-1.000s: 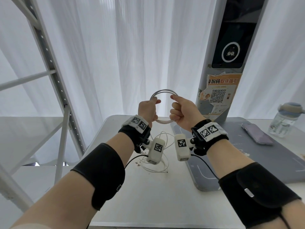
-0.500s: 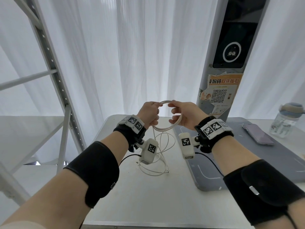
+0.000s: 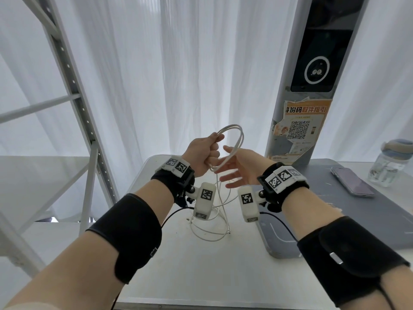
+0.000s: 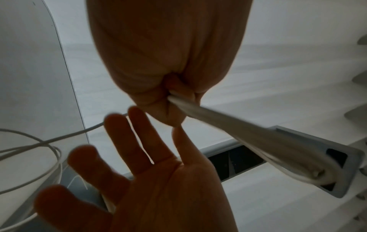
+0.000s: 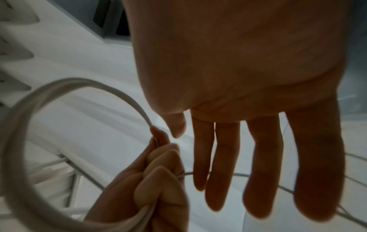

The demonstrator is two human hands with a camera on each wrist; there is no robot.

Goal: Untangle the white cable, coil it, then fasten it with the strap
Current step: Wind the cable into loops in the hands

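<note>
My left hand (image 3: 204, 154) grips a small coil of the white cable (image 3: 237, 139) held up above the table, thumb on top. The left wrist view shows the bundled strands (image 4: 228, 124) leaving that fist (image 4: 168, 100). My right hand (image 3: 240, 171) hovers just right of the coil, palm up with its fingers (image 5: 260, 164) spread straight, holding nothing. The uncoiled rest of the cable (image 3: 212, 229) hangs from the left hand and lies in loose loops on the white table (image 3: 201, 265). In the right wrist view the coil (image 5: 25, 119) curves at left. No strap is visible.
A grey mat (image 3: 368, 224) covers the table's right side, with a phone (image 3: 352, 184) and a clear water bottle (image 3: 391, 163) on it. A grey pillar with a QR poster (image 3: 299, 128) stands behind. A white metal rack (image 3: 73, 104) rises at left.
My right hand has let go of the coil and opened, dropping slightly below it. The left hand now holds the coil alone, and the coil has tilted more upright.
</note>
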